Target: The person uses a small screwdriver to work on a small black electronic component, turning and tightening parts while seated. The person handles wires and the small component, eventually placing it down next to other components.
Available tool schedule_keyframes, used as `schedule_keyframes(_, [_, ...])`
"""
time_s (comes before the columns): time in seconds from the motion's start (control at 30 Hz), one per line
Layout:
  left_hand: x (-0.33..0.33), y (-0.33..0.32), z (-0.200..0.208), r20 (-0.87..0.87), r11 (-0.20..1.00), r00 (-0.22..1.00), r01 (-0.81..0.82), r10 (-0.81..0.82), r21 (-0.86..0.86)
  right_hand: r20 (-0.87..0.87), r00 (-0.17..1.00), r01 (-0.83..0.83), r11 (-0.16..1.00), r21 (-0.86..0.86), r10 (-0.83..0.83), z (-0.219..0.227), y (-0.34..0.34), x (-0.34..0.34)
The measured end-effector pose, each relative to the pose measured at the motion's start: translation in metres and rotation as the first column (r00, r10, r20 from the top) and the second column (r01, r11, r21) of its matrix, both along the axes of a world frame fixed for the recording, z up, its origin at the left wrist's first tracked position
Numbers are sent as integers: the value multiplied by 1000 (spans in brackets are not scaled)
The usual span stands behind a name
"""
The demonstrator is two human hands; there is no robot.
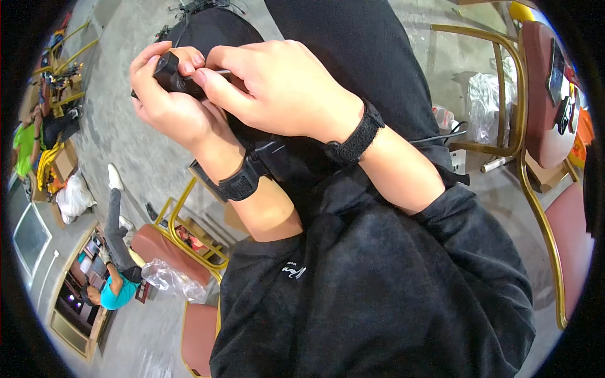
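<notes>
At the upper left, a partly covered black device point(166, 68) is gripped by the curled left hand point(173, 113); a thin grey piece point(223, 72), ends hidden, is pinched by the right hand point(277, 88).

A device point(166, 67) lies in the left hand point(178, 104), left of the right hand point(287, 88).

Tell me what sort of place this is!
Maybe a workshop or storage room, though I can't be sure: it has a bare grey floor, padded chairs, and cardboard boxes beside a white plastic bag.
</notes>
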State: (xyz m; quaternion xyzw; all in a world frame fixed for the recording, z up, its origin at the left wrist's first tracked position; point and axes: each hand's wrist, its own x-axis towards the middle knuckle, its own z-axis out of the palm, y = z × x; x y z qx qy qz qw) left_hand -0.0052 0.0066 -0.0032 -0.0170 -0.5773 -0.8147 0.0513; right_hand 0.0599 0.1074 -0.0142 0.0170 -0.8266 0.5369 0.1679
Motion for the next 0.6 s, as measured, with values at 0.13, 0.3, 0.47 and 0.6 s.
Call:
schedule_keyframes(0.13, [0, 2, 1, -15, 1000, 1000, 13, -13, -10, -2, 1000, 12, 1000, 12, -12, -1, 0, 0])
schedule_keyframes(0.3, [-2, 0, 1, -23, 999, 999, 37, -37, -12, 36, 999, -7, 1000, 13, 6, 3, 2, 1])
schedule_keyframes(0.47, [-3, 1, 1, -37, 999, 998, 41, -42, -25, 58, 998, -22, 999, 40, 20, 2, 3, 0])
schedule_keyframes(0.6, [-4, 0, -1, -42, 998, 998, 48, -49, -31, 49, 999, -18, 998, 55, 15, 0, 3, 0])
